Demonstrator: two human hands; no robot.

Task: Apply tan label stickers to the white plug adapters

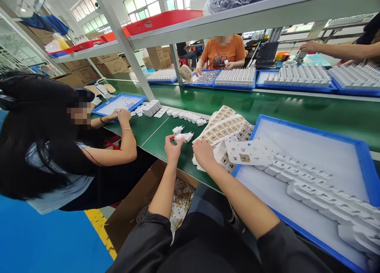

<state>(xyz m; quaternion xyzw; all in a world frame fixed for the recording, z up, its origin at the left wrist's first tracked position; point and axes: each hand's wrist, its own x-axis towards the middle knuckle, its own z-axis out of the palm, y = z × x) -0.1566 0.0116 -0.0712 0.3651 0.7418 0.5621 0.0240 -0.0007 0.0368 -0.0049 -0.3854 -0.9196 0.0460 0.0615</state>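
My left hand [173, 149] has its thumb and forefinger closed on a white charger plug [179, 138]. Beside it on the green bench lie a second charger [188, 137], which looks to be touching, and another charger [178, 129] just behind. My right hand [204, 153] is closed, its fingers curled at the left edge of a pile of sticker sheets [221, 126]. What its fingertips pinch, if anything, is hidden. A mostly peeled white sheet [247, 151] sticks out from the pile over the rim of the blue tray [258, 124].
White chargers [314, 186] stand in rows inside that tray. A row of chargers [190, 116] runs along the bench. An open cardboard box [130, 209] with scraps sits below. One co-worker [44, 146] is at my left; another [222, 53] sits opposite. A shelf [252, 17] spans overhead.
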